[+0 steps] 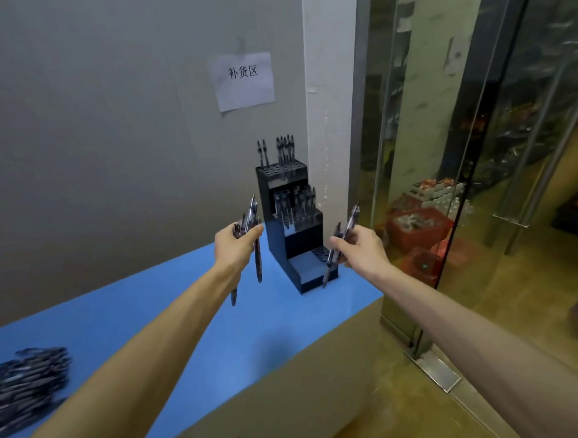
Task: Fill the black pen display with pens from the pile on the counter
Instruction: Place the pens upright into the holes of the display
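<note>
step: mid-fill | my left hand (236, 244) clenched several dark pens (256, 241); right hand (362, 248) gripped more pens (344, 235) beside stepped black plastic pen display (294, 225) on blue counter (220, 341); bottom tier looked empty | pile of dark pens (25, 384) far left | next, I judged: feed tips into lowest holes

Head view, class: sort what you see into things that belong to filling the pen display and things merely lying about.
Belongs to the job:
black pen display
pile of pens
pens in left hand
pens in right hand
blue counter

Lying about:
paper sign
glass door
red crates
</note>
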`<state>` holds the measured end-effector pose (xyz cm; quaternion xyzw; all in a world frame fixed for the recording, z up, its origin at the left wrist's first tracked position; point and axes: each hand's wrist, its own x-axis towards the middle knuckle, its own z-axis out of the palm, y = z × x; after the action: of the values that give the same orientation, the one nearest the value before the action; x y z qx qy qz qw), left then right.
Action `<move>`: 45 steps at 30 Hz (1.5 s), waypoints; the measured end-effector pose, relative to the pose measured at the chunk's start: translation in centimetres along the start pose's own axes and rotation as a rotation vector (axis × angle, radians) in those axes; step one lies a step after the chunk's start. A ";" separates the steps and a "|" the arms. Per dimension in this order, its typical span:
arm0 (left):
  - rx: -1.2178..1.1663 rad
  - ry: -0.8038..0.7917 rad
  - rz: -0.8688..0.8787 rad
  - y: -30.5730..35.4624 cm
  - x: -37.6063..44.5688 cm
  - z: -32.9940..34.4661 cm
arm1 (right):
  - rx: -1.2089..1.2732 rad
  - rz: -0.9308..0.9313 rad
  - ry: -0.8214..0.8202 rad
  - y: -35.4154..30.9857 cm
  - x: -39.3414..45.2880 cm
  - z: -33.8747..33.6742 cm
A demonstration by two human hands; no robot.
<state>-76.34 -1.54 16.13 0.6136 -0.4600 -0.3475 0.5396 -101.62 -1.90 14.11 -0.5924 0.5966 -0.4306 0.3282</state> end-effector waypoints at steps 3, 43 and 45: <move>-0.003 0.031 -0.014 1.0 0.6 2.4 | 0.006 -0.030 0.004 1.2 2.2 -2.5; 0.132 0.464 0.067 -1.4 19.6 15.4 | -0.144 -0.709 -0.468 -0.7 34.7 5.5; 0.143 0.509 0.054 -1.5 19.7 15.7 | -0.150 -0.720 -0.488 -0.7 35.4 5.7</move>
<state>-83.92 -25.47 13.24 0.7051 -0.3490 -0.1342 0.6024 -99.08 -37.59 16.54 -0.8690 0.2868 -0.3204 0.2448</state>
